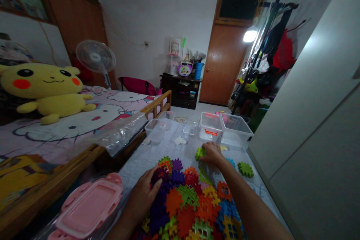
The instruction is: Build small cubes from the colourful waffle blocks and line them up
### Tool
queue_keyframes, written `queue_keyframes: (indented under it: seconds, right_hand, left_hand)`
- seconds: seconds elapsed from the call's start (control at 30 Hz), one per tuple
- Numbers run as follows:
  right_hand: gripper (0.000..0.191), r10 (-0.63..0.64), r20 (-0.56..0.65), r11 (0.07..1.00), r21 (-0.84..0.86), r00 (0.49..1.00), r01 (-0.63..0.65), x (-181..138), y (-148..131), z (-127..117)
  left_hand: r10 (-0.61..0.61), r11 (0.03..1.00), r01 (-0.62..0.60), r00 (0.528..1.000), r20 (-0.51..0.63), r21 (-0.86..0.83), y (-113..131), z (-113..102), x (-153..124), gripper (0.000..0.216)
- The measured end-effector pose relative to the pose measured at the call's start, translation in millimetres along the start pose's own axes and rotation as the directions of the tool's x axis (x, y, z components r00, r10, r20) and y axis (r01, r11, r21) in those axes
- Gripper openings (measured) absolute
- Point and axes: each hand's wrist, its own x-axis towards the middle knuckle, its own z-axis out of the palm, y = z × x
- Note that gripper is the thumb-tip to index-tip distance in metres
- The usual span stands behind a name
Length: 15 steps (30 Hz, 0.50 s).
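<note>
Generally, these interlocking plastic gear pieces (182,204) should handle as light, stiff parts, best taken at the toothed rim. The right hand (211,153) is closed on a green piece (200,153) just beyond the pile's far edge. The left hand (142,195) lies curled on purple pieces (159,213) at the pile's near side; whether it grips them cannot be told.
</note>
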Motion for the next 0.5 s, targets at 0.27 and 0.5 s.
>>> queue_keyframes:
  seconds: [0.27,0.5]
  right_hand:
    - [0.056,-0.008,0.045,1.000,0.004,0.999,0.008,2,4,9]
    - [0.056,-0.037,0.029,0.998,0.042,0.999,0.036,-4,-2,14]
  left_hand:
    - [0.010,1.000,-0.010,1.000,-0.010,-0.001,2,-1,0,0.051]
    - [0.016,1.000,-0.016,1.000,-0.005,0.005,2,-1,1,0.050]
